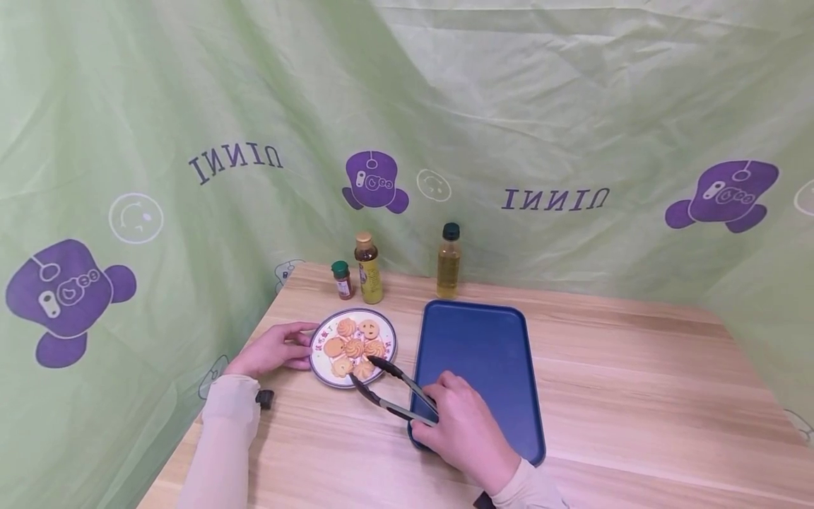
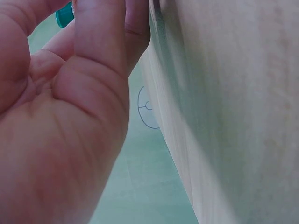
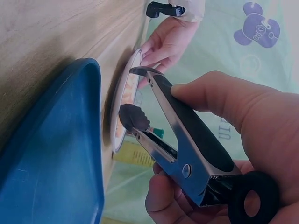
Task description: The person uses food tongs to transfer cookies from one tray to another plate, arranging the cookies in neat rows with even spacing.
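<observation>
A round white plate (image 1: 324, 372) with a dark rim carries several cookies (image 1: 354, 348), some swirled and some flat. At its left edge my left hand (image 1: 275, 349) holds the rim with thumb and fingers. My right hand (image 1: 463, 422) grips a pair of metal kitchen tongs (image 3: 174, 135) with black tips. The tongs' jaws are spread apart over the plate's near right part, close to the cookies, with nothing visibly clamped between them. In the left wrist view, the palm and fingers of the left hand (image 2: 70, 98) show, but the plate is hidden.
A blue rectangular tray (image 1: 473, 346) lies right of the plate, under the right hand. Behind stand a small green-capped spice jar (image 1: 343, 281), a yellow-labelled bottle (image 1: 369, 272) and a black-capped oil bottle (image 1: 448, 265). Green printed cloth (image 1: 572, 106) hangs behind the wooden table (image 1: 636, 396).
</observation>
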Demonstrator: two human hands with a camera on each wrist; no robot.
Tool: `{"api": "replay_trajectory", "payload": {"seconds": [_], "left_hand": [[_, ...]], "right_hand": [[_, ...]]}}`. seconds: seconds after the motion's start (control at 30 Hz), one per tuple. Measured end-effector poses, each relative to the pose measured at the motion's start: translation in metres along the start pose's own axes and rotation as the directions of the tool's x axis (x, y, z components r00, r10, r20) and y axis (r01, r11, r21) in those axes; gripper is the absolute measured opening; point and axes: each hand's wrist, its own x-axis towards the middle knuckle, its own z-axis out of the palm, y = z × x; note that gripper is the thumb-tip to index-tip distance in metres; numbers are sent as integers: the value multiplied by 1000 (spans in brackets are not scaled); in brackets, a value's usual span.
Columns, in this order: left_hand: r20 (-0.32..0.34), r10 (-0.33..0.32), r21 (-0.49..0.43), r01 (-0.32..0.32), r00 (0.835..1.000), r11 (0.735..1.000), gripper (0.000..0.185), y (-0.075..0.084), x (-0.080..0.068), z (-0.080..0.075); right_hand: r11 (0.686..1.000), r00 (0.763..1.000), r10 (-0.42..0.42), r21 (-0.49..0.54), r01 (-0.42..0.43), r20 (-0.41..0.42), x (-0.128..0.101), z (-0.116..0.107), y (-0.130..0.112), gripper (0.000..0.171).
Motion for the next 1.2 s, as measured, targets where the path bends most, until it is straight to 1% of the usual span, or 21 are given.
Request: {"api": "replay_trajectory", "payload": {"seconds": [0.2, 0.37, 0.47, 0.67, 0.8, 0.9, 1.0, 1.1, 1.2], "left_hand": [[4, 11, 4, -11, 1000, 1000, 66, -1, -1, 0], [4, 15, 16, -15, 1000, 1000, 65, -2, -1, 0], [1, 12, 19, -12, 1000, 1000, 65, -1, 0, 1], [-14, -6, 32, 7, 1000, 999, 66, -1, -1, 1], [-8, -3, 43, 3, 1000, 999, 67, -1, -4, 1], [-7, -6, 45, 6, 1000, 999, 67, -1, -4, 1], [-7, -6, 39, 6, 1000, 999, 66, -1, -3, 2], [-6, 1, 37, -1, 1000, 999, 65, 0, -2, 3], [-6, 4, 40, -3, 1000, 999, 66, 0, -1, 2]], "right_hand": [[999, 999, 44, 16, -44, 10, -2, -2, 2, 39], [995, 996, 95, 43, -95, -1, -5, -8, 6, 41], [989, 990, 137, 66, -136, -26, -8, -15, 12, 42], [981, 974, 189, 71, -181, -125, -13, -30, 34, 41], [974, 957, 223, 77, -212, -188, -17, -39, 53, 41], [965, 939, 262, 84, -249, -222, -22, -47, 69, 43], [954, 918, 300, 86, -288, -258, -27, -59, 86, 44], [941, 893, 337, 79, -329, -300, -33, -71, 102, 45], [927, 870, 371, 70, -369, -324, -41, -80, 119, 45]]}}
